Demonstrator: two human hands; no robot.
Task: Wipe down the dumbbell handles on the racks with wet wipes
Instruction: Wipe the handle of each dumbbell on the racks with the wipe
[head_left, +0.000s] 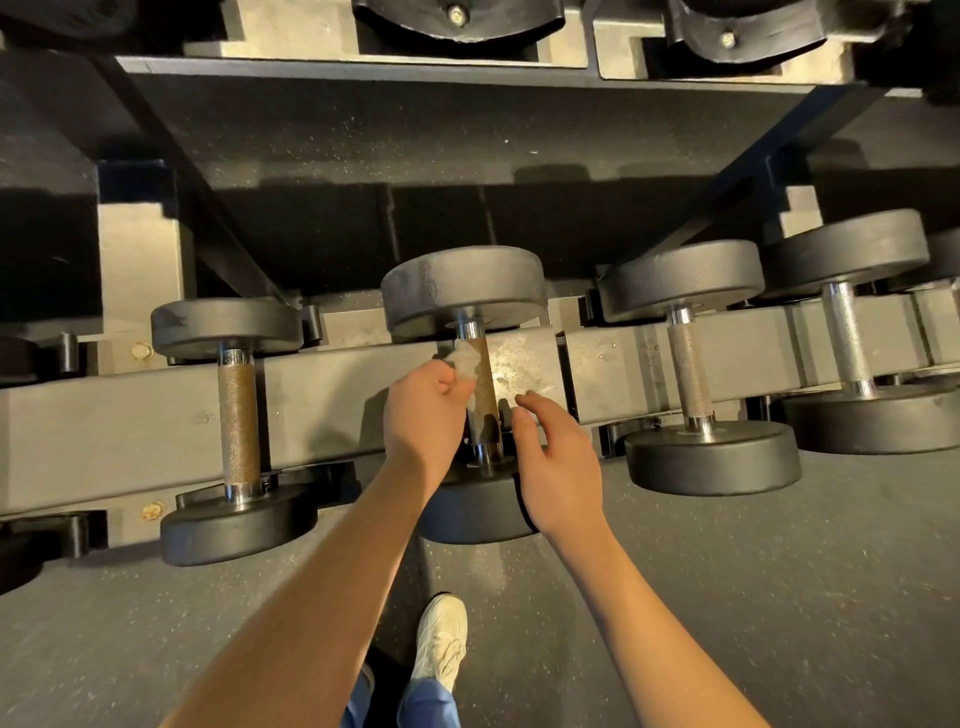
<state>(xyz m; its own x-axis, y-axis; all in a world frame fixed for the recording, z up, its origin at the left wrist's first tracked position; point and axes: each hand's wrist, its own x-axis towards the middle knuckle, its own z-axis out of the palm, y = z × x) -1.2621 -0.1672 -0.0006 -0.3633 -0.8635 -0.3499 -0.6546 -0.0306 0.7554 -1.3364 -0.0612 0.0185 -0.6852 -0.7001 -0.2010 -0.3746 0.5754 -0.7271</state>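
Observation:
A black dumbbell with a rusty knurled handle (485, 384) lies across the grey rack beam (130, 415) in the middle. My left hand (423, 415) pinches a crumpled white wet wipe (465, 364) against the left side of that handle. My right hand (556, 457) hovers just right of the handle with fingers relaxed and slightly spread, holding nothing. The near weight head of this dumbbell is partly hidden behind both hands.
Another rusty-handled dumbbell (239, 421) rests to the left, and two shinier ones (691, 369) (847, 332) to the right. An upper shelf (467, 73) with larger dumbbells hangs above. My white shoe (441, 639) stands on the speckled grey floor (727, 597).

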